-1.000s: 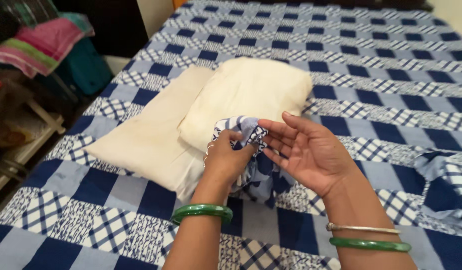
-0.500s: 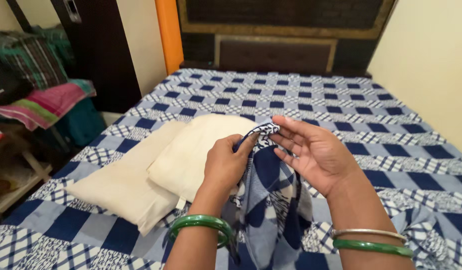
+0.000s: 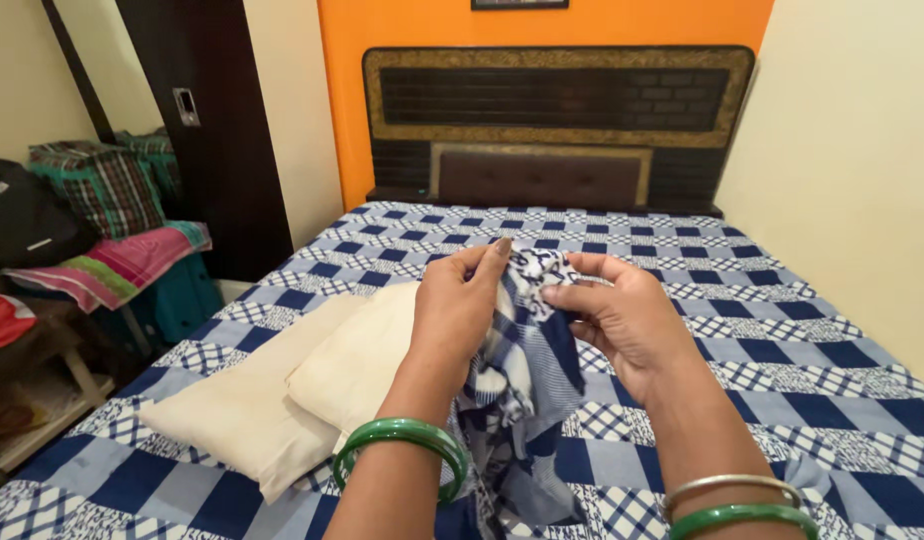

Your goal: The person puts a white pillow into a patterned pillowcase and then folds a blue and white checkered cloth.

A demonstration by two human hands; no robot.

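Note:
My left hand [image 3: 460, 305] and my right hand [image 3: 614, 318] are raised over the bed, both pinching the top edge of a blue and white checked pillow cover [image 3: 522, 370]. The cover hangs down between my wrists in loose folds. Two bare cream pillows [image 3: 282, 385] lie overlapping on the bed at the left, just beyond my left forearm. I wear a green bangle on the left wrist and a silver and a green one on the right.
The bed carries a blue and white checked sheet [image 3: 762, 330] and ends at a dark carved headboard [image 3: 552, 120] against an orange wall. A dark wardrobe [image 3: 212, 130] stands at the left. Bags and folded cloths [image 3: 92, 230] pile on a low rack at the far left.
Both hands have lifted the pillow cover up off the bed, so more of it hangs free. My view has tilted up from the pillows toward the headboard.

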